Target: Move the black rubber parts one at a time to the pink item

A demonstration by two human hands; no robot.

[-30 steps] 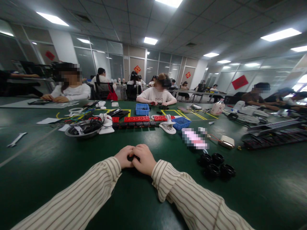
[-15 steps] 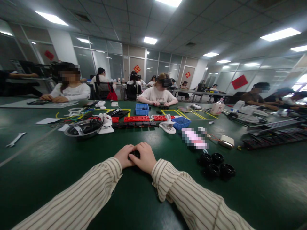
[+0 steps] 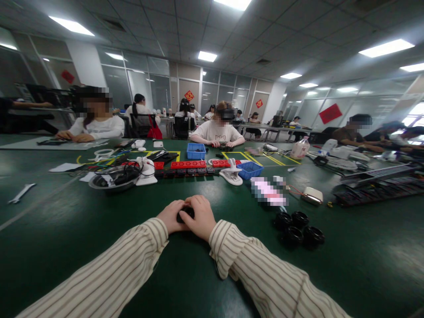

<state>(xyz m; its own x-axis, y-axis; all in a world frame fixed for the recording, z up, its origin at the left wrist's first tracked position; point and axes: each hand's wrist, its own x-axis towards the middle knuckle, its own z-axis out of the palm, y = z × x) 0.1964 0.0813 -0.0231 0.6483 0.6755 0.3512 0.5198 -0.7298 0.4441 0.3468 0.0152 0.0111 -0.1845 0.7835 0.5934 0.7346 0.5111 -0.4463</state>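
Observation:
Both hands meet over the green table in front of me, wrapped round a small black round part. My left hand closes on its left side. From the right, my right hand curls over the top of it, with the thumb across its near face. Most of the part is covered by fingers, so its exact kind is hidden. To the right, several glossy black ring-shaped parts stand in a group on the table, apart from my hands.
Beyond my hands lie a metal bowl of black items, a white clip stand, blue baskets and a row of red-and-black modules. A wrench lies at left, a rack at right. A co-worker sits opposite.
My right hand's fingers have lifted very slightly, and a little more of the black round part shows between my hands. The things on the table have not moved.

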